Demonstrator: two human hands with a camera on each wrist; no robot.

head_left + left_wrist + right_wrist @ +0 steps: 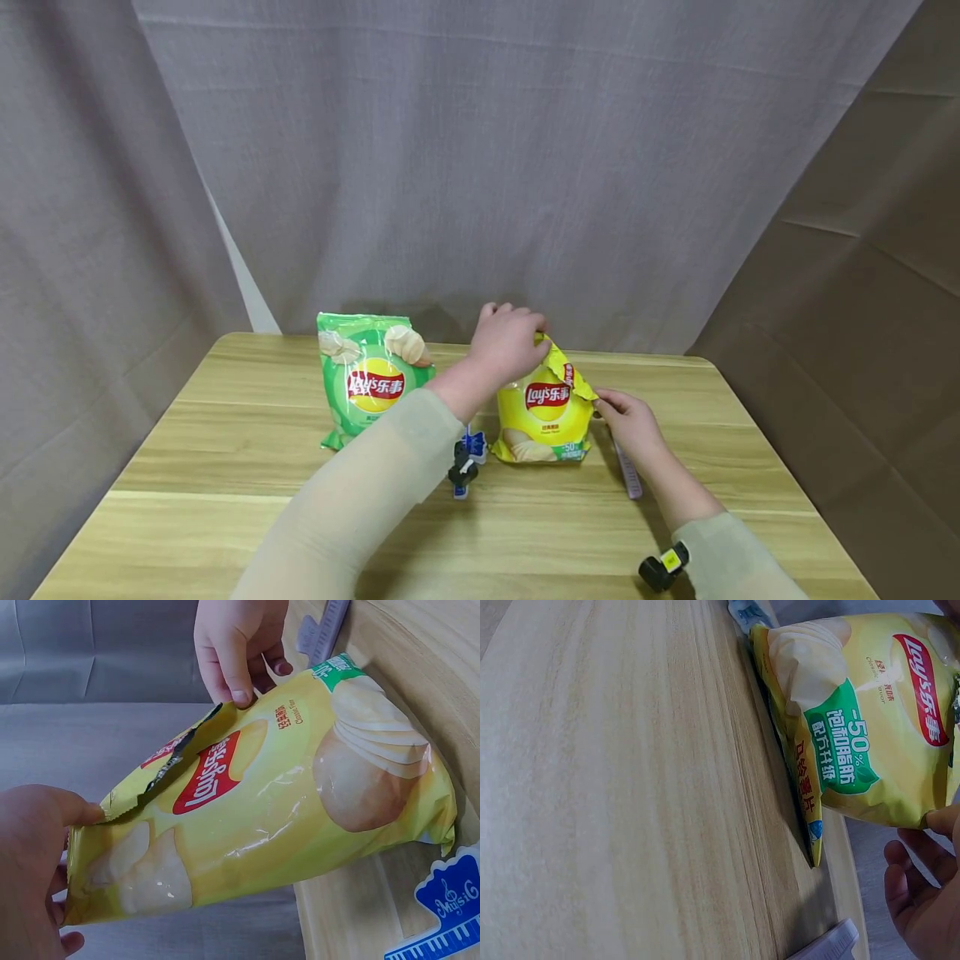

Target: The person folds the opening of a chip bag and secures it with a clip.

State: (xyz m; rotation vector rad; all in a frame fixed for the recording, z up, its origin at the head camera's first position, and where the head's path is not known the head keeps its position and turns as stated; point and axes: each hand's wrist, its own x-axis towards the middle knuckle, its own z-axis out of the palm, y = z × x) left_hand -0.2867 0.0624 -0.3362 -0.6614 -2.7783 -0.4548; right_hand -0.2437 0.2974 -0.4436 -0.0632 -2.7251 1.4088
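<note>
A yellow Lay's chip bag [542, 421] stands on the table, its upper right part folded down over the front. My left hand [512, 337] pinches the bag's top edge, thumb at the fold in the left wrist view. On the right side, my right hand [633, 421] pinches the bag's edge between thumb and fingers, at the lower end of the folded flap [161, 761]. A blue piece [446, 907] with "Music" lettering and a piano-key pattern lies near the bag's left corner. Below my right hand lies a light purple strip [628, 471] with a similar pattern.
A green Lay's chip bag [375, 358] stands to the left, partly covered by my left sleeve [375, 492]. Grey curtains [480, 167] hang behind the wooden table [525, 533], and a brown fabric panel [862, 333] rises at the right.
</note>
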